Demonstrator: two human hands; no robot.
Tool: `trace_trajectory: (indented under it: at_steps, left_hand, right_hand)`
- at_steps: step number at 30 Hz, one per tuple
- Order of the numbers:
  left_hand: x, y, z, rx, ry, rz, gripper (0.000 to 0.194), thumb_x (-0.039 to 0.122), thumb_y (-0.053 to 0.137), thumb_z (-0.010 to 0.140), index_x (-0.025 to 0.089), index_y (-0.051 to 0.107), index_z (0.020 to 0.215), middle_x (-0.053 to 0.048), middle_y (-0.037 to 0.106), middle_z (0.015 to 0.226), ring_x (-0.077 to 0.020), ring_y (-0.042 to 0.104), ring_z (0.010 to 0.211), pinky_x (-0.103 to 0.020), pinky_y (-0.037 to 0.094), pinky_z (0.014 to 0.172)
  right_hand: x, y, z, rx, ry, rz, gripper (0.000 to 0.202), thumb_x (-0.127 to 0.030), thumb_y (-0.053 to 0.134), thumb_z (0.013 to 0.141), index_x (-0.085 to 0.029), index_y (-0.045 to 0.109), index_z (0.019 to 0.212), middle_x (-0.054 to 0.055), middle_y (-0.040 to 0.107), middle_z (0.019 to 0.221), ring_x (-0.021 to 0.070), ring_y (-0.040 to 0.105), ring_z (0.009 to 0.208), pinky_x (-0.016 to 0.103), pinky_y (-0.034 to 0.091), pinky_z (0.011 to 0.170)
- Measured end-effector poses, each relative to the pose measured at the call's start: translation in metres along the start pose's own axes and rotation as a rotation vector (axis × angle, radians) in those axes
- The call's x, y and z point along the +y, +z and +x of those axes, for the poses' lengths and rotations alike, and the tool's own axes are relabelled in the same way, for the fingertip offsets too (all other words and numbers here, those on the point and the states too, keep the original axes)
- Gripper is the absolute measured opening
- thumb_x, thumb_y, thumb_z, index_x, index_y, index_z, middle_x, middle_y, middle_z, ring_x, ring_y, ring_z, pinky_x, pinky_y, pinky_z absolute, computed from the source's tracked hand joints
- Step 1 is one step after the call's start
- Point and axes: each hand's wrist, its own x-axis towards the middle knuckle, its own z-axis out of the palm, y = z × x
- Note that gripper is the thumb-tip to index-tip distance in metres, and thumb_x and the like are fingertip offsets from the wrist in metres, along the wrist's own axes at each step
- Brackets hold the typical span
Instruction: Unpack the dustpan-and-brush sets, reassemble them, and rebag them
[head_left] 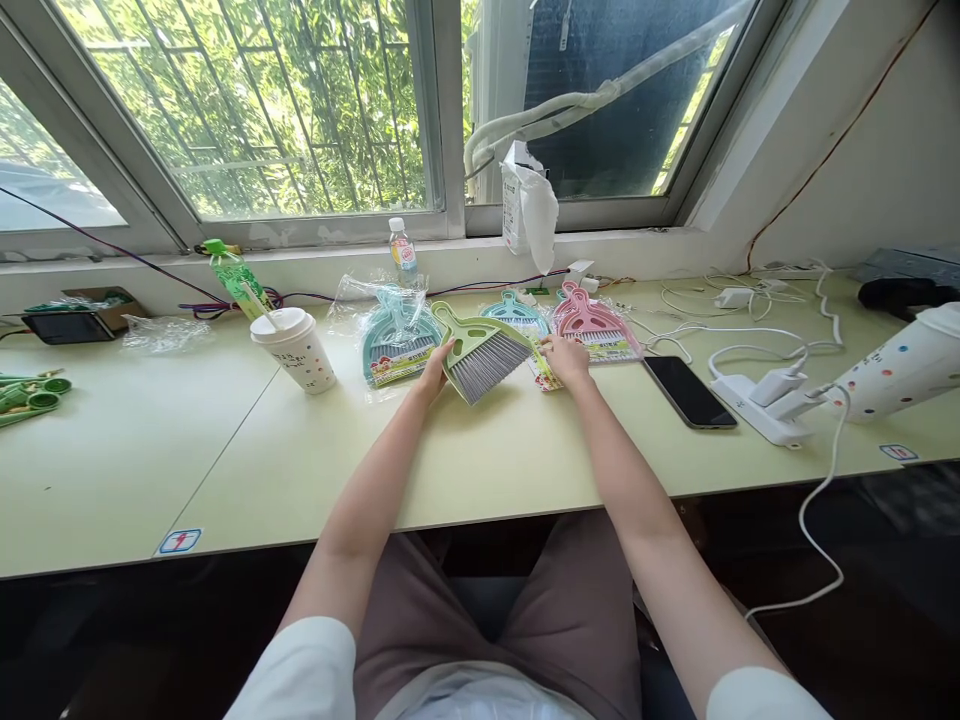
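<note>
A green dustpan and brush set (484, 350) with grey bristles is held tilted above the table, near the middle. My left hand (435, 368) is closed on its left edge. At its right end my right hand (566, 360) is closed, with a small printed card (545, 374) hanging just below the fingers; the exact grip is partly hidden. Behind my left hand lies a teal dustpan set (397, 340) in clear plastic. A blue set (516, 314) and a pink set (596, 325) lie behind my right hand.
A white cup (294, 348) stands to the left, near a green packet (236, 278). A small bottle (403, 250) is by the window. To the right are a black phone (690, 391), a power strip (761, 408) with white cables, and a dotted cup (907, 365) lying down.
</note>
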Motion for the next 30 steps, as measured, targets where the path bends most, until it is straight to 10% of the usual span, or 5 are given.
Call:
trace_trajectory:
  at_steps: [11,16,20,30]
  left_hand:
    - [-0.004,0.005,0.001,-0.010,0.032,0.088,0.039,0.049,0.049,0.094,0.018,0.071,0.102,-0.006,0.075,0.098,-0.0243,0.069,0.096,-0.037,0.052,0.092]
    - [-0.008,0.020,-0.003,-0.138,0.256,0.217,0.048,0.056,0.055,0.091,0.018,0.069,0.116,-0.008,0.071,0.120,-0.0257,0.063,0.117,-0.037,0.044,0.105]
    - [-0.007,0.031,-0.011,-0.114,0.354,0.305,0.047,0.056,0.049,0.094,0.022,0.067,0.120,-0.006,0.068,0.127,-0.0257,0.059,0.123,-0.036,0.042,0.108]
    - [-0.005,0.039,-0.016,-0.083,0.290,0.314,0.040,0.055,0.054,0.092,0.020,0.070,0.103,-0.006,0.071,0.109,-0.0281,0.058,0.117,-0.037,0.041,0.105]
  right_hand:
    - [-0.027,-0.004,-0.026,0.317,-0.227,0.148,0.043,-0.043,0.029,0.105,-0.019,0.062,0.120,0.014,0.065,0.120,0.0224,0.066,0.089,0.031,0.047,0.074]
    - [-0.065,0.002,-0.046,0.233,-0.483,0.305,0.043,-0.053,0.039,0.100,-0.023,0.063,0.120,0.012,0.062,0.123,0.0242,0.063,0.099,0.033,0.050,0.079]
    - [-0.075,0.010,-0.052,0.259,-0.407,0.311,0.047,-0.057,0.040,0.098,-0.020,0.064,0.115,0.015,0.061,0.120,0.0290,0.060,0.110,0.036,0.050,0.084]
    - [-0.068,0.010,-0.040,0.161,-0.435,0.384,0.034,-0.049,0.045,0.098,-0.019,0.063,0.095,0.009,0.060,0.108,0.0213,0.056,0.099,0.029,0.042,0.083]
